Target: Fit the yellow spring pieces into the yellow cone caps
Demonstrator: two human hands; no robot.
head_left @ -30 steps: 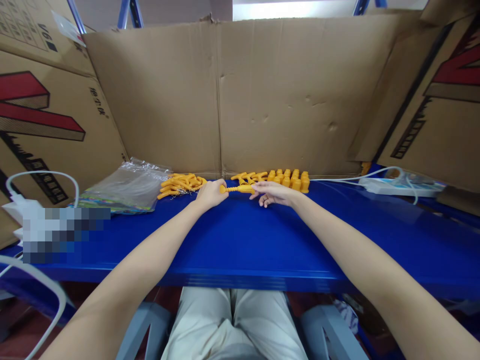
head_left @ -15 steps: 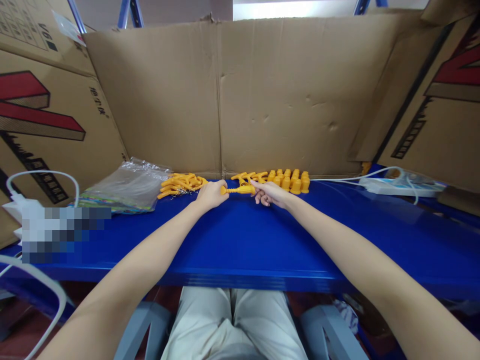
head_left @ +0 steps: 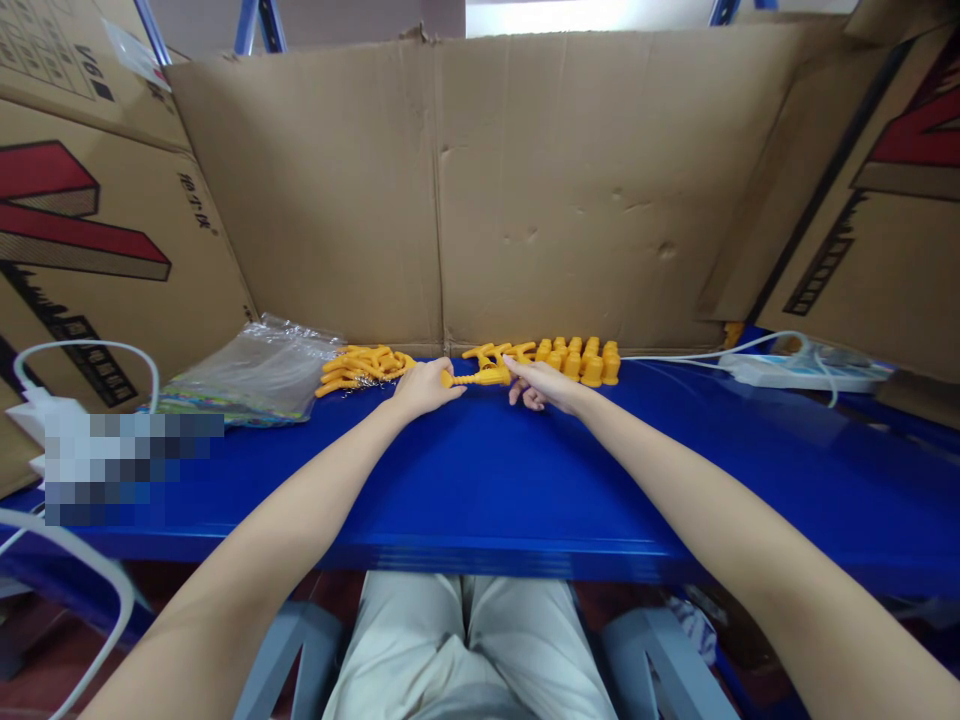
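Observation:
Between my two hands lies a yellow plastic rod (head_left: 474, 378) with a ribbed, screw-like shaft, held level just above the blue tabletop (head_left: 487, 480). My left hand (head_left: 426, 388) is closed on its left end, beside a small round flat part. At the thicker right end, my right hand (head_left: 546, 384) pinches with thumb and forefinger, its other fingers curled below. Fingers cover both ends of the rod. Right behind it are several yellow branched pieces (head_left: 491, 352), partly hidden. Rows of yellow cup-shaped pieces (head_left: 591, 368) stand beside my right hand.
Left of my left hand lies a pile of yellow curved pieces (head_left: 361, 368) with small metal chains. Clear plastic bags (head_left: 259, 370) are stacked farther left. A cardboard wall (head_left: 570, 190) closes off the back. A white power strip (head_left: 806, 374) with cables sits at right.
Both hands stay almost in place on the yellow rod. My right hand has shifted very slightly to the right, and its fingers have turned a little.

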